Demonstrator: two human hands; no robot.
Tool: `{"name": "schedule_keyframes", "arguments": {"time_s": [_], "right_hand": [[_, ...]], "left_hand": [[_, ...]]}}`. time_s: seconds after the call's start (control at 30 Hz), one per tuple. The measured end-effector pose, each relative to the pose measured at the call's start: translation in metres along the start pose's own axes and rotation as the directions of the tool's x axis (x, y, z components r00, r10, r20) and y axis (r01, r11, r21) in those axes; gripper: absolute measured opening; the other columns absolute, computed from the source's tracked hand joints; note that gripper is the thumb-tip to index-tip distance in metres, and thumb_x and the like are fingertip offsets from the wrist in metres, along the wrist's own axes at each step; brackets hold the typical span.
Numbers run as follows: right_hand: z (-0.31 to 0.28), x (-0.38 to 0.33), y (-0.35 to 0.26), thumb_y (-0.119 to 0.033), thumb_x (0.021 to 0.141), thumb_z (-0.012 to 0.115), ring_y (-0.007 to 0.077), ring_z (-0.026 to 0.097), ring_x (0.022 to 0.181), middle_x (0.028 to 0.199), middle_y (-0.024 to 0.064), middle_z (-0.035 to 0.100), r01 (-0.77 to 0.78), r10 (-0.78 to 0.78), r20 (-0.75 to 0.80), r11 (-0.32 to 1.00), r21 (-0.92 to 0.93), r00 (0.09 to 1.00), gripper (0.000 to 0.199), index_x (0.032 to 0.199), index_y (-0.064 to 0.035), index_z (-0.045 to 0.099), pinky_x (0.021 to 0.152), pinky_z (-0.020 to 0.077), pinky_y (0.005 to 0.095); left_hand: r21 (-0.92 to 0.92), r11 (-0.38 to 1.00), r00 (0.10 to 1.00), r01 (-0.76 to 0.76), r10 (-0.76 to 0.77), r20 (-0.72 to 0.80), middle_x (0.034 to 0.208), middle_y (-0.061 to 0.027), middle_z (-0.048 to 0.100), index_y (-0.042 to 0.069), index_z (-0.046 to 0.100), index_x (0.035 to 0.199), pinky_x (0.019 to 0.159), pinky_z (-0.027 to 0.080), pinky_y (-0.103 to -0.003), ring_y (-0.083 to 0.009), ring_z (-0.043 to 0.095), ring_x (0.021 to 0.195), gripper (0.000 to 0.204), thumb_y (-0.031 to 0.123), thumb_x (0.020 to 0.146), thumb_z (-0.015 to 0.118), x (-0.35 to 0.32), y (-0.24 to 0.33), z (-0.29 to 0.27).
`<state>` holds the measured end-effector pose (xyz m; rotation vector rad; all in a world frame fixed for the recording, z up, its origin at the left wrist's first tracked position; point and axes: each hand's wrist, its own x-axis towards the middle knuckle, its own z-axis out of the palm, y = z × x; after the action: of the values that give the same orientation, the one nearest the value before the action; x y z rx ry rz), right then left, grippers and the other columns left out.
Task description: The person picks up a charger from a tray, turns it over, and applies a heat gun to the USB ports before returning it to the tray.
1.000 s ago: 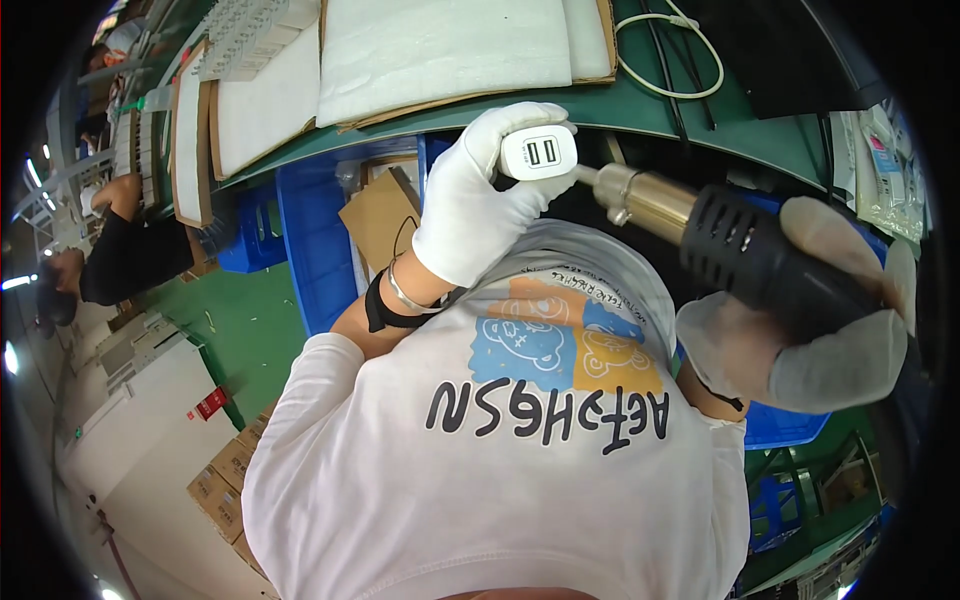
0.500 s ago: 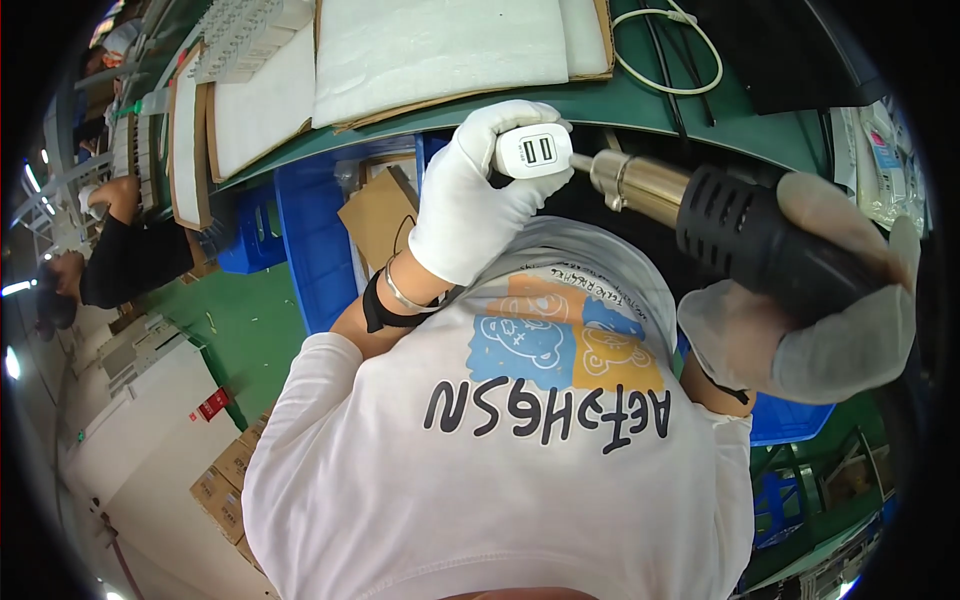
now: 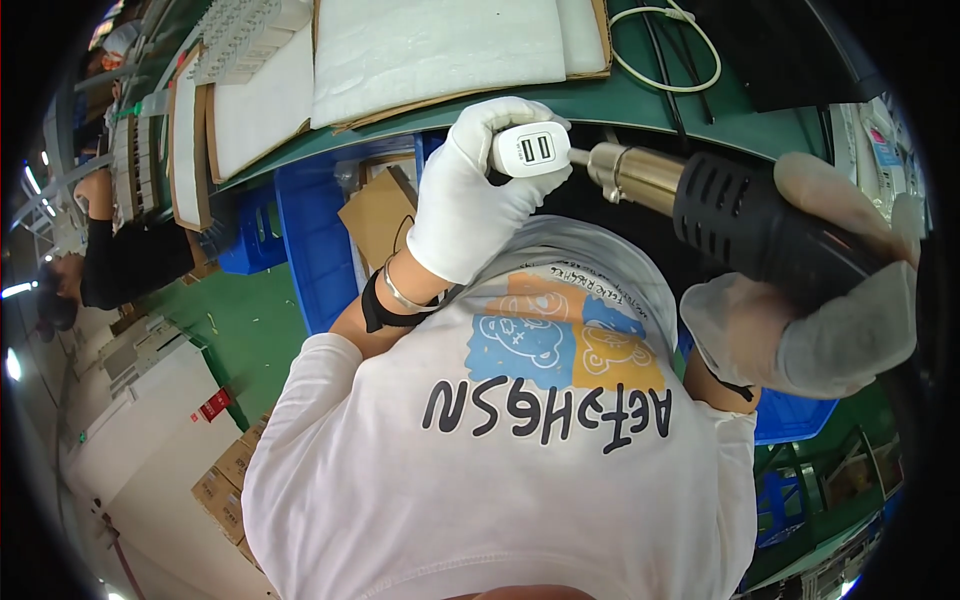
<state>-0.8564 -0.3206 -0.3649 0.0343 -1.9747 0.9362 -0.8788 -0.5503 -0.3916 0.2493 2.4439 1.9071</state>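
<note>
My left hand (image 3: 462, 200), in a white glove, is closed around a small white USB charger (image 3: 516, 152). Two dark port slots on the charger's end face upward. In my right hand (image 3: 850, 340), which wears a pale, partly see-through glove, is a black hot air gun (image 3: 735, 212) with a metal barrel. Its thin nozzle (image 3: 580, 157) points left at the charger's right side; whether the two touch I cannot tell. Both hands are above the near edge of the green workbench (image 3: 460, 115). The charger's lower body is hidden by my fingers.
White foam sheets on cardboard (image 3: 440, 55) lie across the bench, with rows of small white parts (image 3: 245, 40) at far left. A looped white cable (image 3: 718, 65) and dark cords lie at far right. Blue bins (image 3: 305, 240) stand below. Another person (image 3: 135, 265) works at left.
Both hands keep their grips and positions almost unchanged, with the hot air gun shifted very slightly left. The other person's arm at the left has moved a little.
</note>
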Motion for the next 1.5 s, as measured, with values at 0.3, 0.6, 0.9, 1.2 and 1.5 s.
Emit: {"name": "schedule_keyframes", "arguments": {"time_s": [0.3,0.6,0.9,1.2,1.5], "right_hand": [[-0.001,0.002,0.001,-0.008,0.083,0.053,0.0224,0.062,0.073,0.087,0.0153,0.062,0.002,-0.002,-0.004,1.0,-0.007,1.0,0.049,0.127,0.0046,0.036,0.085,0.0498,0.0343],[-0.004,0.002,0.0,-0.008,0.082,0.053,0.0222,0.062,0.072,0.087,0.0152,0.063,0.013,-0.012,0.004,1.0,-0.024,1.0,0.049,0.126,0.0048,0.036,0.085,0.0498,0.0342],[-0.006,0.002,0.0,-0.007,0.082,0.053,0.022,0.062,0.072,0.086,0.015,0.063,0.017,-0.017,0.001,0.999,-0.04,1.0,0.049,0.126,0.005,0.036,0.085,0.0499,0.0341],[-0.002,0.005,0.001,-0.007,0.082,0.054,0.0218,0.062,0.071,0.085,0.0149,0.064,-0.019,0.02,-0.061,1.0,0.015,0.998,0.049,0.126,0.0051,0.036,0.085,0.0499,0.0341],[-0.009,0.015,0.001,-0.007,0.081,0.054,0.0219,0.063,0.071,0.085,0.0146,0.064,0.031,-0.032,-0.017,0.998,-0.047,0.999,0.05,0.126,0.005,0.036,0.088,0.0486,0.0349]], "left_hand": [[0.006,0.999,0.999,0.05,-0.05,0.002,0.105,-0.0062,0.065,0.005,0.053,0.11,0.084,0.052,-0.025,-0.0119,0.063,0.095,0.043,-0.007,0.074,0.073,0.001,0.004,0.0],[-0.007,1.0,1.0,0.018,-0.018,0.011,0.106,-0.0059,0.064,0.006,0.053,0.109,0.084,0.052,-0.025,-0.0118,0.062,0.097,0.042,-0.006,0.074,0.074,0.001,0.0,-0.001],[-0.021,0.999,1.0,0.025,-0.024,0.01,0.107,-0.006,0.064,0.006,0.052,0.11,0.085,0.051,-0.026,-0.0118,0.061,0.097,0.042,-0.006,0.075,0.073,0.001,0.002,0.0],[-0.239,0.95,0.979,0.2,-0.186,0.08,0.107,-0.0115,0.064,0.003,0.05,0.119,0.083,0.053,-0.028,-0.0145,0.062,0.097,0.039,0.006,0.085,0.068,0.0,0.009,-0.001],[-0.765,0.232,0.798,0.601,-0.22,0.561,0.109,-0.0234,0.061,-0.004,0.05,0.123,0.08,0.055,-0.033,-0.028,0.065,0.09,0.059,0.049,0.099,0.039,0.008,0.0,-0.017]]}}
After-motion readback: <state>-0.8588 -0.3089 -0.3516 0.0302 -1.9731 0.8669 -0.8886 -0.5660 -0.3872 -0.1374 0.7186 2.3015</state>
